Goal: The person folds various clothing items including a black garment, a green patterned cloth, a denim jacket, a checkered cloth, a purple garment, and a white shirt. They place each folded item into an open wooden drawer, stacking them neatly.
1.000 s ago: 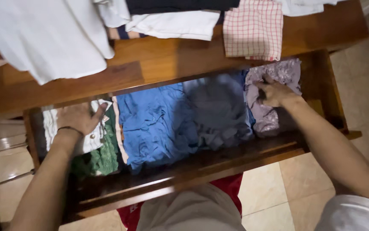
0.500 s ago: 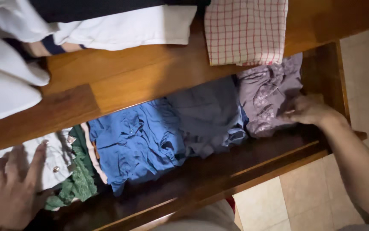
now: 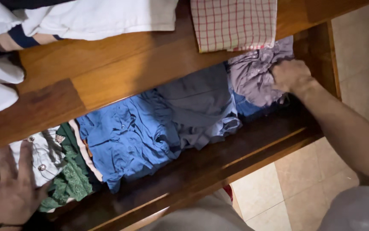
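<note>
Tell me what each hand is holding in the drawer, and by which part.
The right hand grips the mauve garment at its bunched right edge. The left hand lies flat on the white garment, holding nothing.

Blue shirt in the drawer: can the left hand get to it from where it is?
Probably yes. The left hand lies flat on the white garment at the drawer's left end; only the green lace piece lies between it and the uncovered blue shirt.

A home bedroom or dressing corner

An open wooden drawer (image 3: 253, 141) is seen packed with clothes, folded laundry (image 3: 107, 17) is laid above it, tiled floor (image 3: 304, 188) below.
</note>
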